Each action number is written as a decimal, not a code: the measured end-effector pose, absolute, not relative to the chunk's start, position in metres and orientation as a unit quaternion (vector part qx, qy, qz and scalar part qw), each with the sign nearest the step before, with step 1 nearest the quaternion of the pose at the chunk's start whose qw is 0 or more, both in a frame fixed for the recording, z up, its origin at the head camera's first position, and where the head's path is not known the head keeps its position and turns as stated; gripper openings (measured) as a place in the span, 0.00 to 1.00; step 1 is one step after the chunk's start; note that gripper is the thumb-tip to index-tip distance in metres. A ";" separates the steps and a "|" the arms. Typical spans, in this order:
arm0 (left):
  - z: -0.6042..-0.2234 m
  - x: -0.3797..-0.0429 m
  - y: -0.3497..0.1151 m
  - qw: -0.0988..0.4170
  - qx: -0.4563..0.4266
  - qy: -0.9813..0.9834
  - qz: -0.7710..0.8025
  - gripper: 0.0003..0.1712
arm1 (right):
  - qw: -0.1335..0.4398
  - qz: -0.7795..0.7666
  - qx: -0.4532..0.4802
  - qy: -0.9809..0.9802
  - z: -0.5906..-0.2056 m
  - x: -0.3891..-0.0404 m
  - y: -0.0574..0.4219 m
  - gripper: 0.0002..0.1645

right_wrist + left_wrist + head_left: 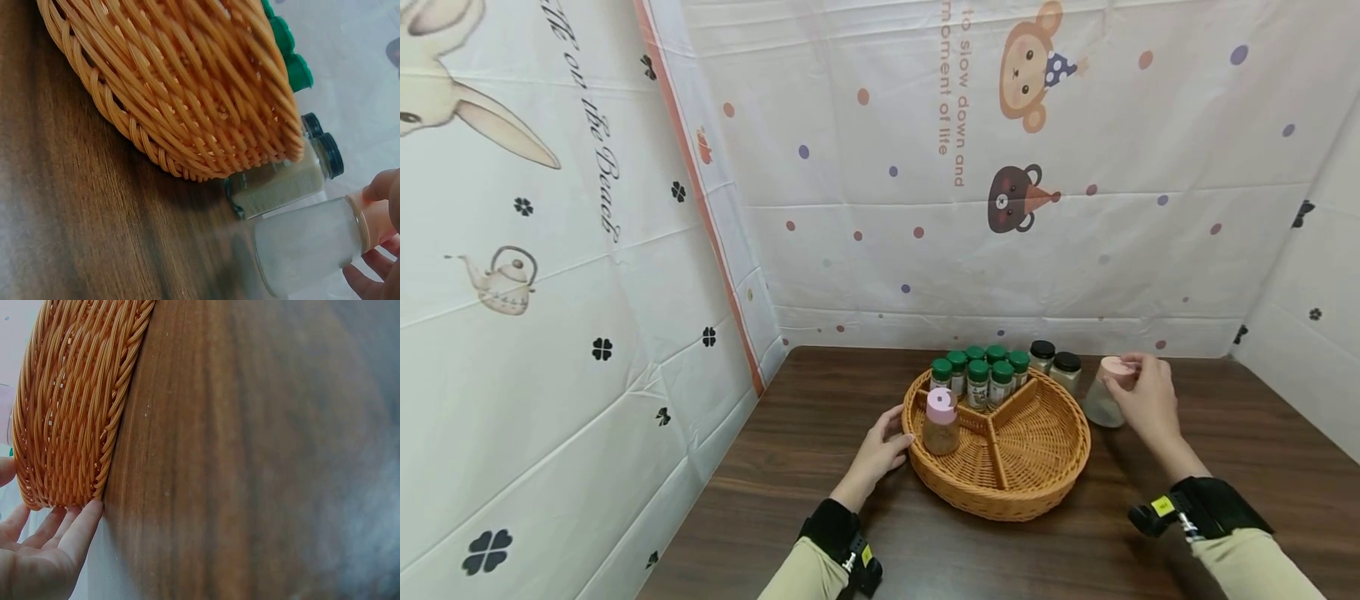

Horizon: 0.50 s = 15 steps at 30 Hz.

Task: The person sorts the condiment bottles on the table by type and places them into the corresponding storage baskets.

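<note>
On the right side of the table my right hand (1148, 400) grips the pink lid (1116, 367) of a frosted shaker jar (309, 244), which tilts slightly. Thumb and fingers lie around the lid in the right wrist view. My left hand (880, 450) rests against the left side of a round wicker basket (1000, 504), its fingers fairly straight on the woven wall and its thumb at the rim. Inside the basket's left compartment stands a pink-topped shaker jar (942, 423) with brownish contents. Several green-capped spice jars (977, 385) fill the back compartment.
Two black-capped jars (1065, 372) stand behind the basket's right edge, close to the frosted jar. Wooden dividers (997, 454) split the basket into compartments. A printed cloth (880, 250) hangs behind the dark wooden table (760, 467) and along its sides.
</note>
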<state>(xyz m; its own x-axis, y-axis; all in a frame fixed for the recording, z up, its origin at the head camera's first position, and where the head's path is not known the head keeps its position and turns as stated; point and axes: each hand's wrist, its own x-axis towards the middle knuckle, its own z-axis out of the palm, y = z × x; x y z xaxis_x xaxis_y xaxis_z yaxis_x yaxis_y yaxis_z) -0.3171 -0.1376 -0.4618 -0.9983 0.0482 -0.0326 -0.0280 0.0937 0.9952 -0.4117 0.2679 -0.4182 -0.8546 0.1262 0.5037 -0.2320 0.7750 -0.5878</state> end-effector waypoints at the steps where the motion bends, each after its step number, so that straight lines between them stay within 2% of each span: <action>1: -0.462 -0.317 -0.138 0.029 0.008 0.739 0.673 0.33 | 0.272 0.335 0.029 -0.902 -0.417 -0.409 0.269 0.30; 15: -0.460 -0.316 -0.139 0.028 0.011 0.738 0.674 0.34 | 0.324 0.348 0.048 -0.879 -0.410 -0.373 0.273 0.32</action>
